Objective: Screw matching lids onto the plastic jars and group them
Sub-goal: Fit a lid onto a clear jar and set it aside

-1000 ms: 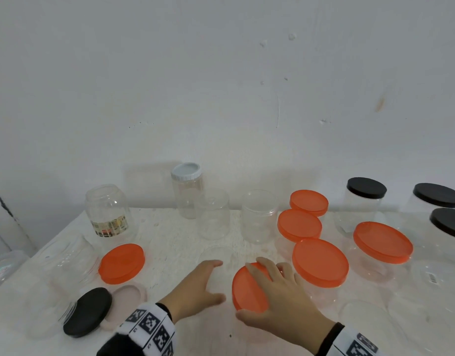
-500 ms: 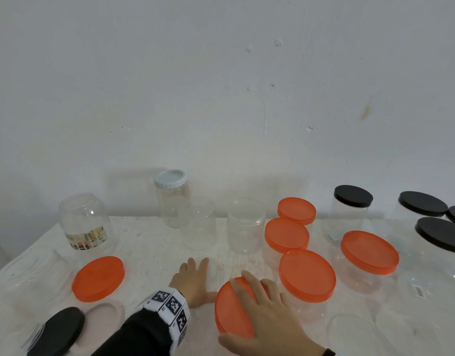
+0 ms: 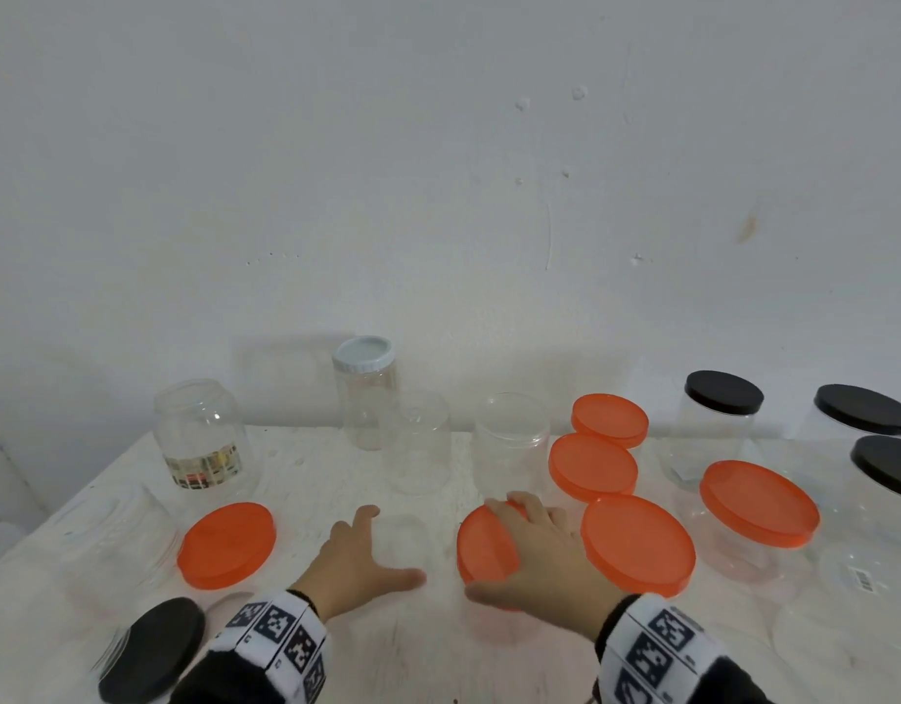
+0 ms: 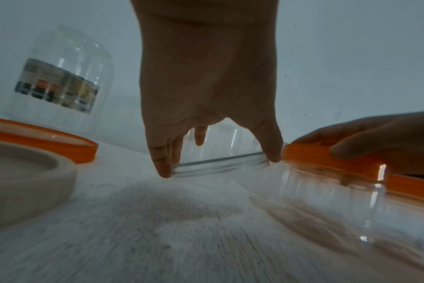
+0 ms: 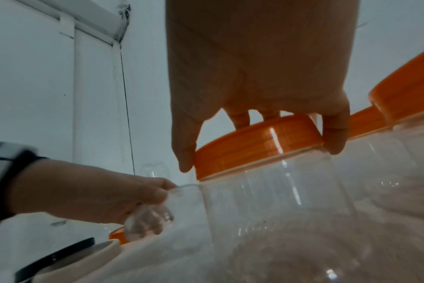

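Observation:
My right hand (image 3: pixel 497 548) grips an orange lid (image 3: pixel 476 541) from above, thumb on its near edge and fingers over the far edge. The lid (image 5: pixel 254 151) sits tilted on the mouth of a clear plastic jar (image 5: pixel 278 201). My left hand (image 3: pixel 387 548) is just left of it, its fingers and thumb spanning the rim of a low open clear jar (image 4: pixel 218 168). In the left wrist view the left hand (image 4: pixel 218 162) has fingertips on one side of that rim and the thumb on the other.
On the white table (image 3: pixel 311 475), a loose orange lid (image 3: pixel 227 543), a black lid (image 3: pixel 151 647) and a labelled jar (image 3: pixel 202 439) lie left. A white-lidded jar (image 3: pixel 364 393) and two open jars (image 3: pixel 512 439) stand behind. Orange-lidded jars (image 3: pixel 636 543) and black-lidded jars (image 3: pixel 723 393) crowd the right.
My left hand has spread and settled around the rim of the low clear jar. My right hand stays on the tilted orange lid. The head view has shifted.

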`<act>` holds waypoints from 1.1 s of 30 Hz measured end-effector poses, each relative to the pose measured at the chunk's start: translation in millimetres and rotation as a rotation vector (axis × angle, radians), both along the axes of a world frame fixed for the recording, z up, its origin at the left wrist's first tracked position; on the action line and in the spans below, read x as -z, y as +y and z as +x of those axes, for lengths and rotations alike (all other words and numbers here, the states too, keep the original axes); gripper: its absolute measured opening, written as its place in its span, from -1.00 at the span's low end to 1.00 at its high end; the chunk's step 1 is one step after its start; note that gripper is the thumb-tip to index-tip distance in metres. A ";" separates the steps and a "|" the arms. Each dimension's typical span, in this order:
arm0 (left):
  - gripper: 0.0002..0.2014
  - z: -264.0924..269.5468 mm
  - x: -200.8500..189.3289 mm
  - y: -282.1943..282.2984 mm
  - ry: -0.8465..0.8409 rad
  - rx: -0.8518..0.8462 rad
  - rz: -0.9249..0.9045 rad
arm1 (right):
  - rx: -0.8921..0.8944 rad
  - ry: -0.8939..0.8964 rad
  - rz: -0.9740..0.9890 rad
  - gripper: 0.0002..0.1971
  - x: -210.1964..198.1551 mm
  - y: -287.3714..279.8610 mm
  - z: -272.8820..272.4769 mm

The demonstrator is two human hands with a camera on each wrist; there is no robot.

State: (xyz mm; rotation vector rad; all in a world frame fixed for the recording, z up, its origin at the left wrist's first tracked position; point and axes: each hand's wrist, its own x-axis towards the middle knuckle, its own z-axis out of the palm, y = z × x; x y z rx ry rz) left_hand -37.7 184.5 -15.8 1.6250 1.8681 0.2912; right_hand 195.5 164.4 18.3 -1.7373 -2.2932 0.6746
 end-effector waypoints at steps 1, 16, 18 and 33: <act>0.13 -5.3 -0.2 -3.8 -0.056 -0.024 0.011 | 0.015 0.003 -0.001 -0.03 -0.9 7.3 -2.7; 0.10 -39.0 -7.8 -39.9 -0.471 -0.216 0.103 | 0.028 -0.161 0.222 -0.18 -35.1 77.2 -68.6; 0.11 -40.4 -7.2 -41.3 -0.481 -0.213 0.101 | 0.036 -0.130 0.286 -0.23 -45.6 89.9 -80.4; 0.06 -54.7 4.8 -45.0 -0.605 -0.201 0.041 | 0.144 -0.272 -0.029 -0.13 -57.2 151.8 -129.8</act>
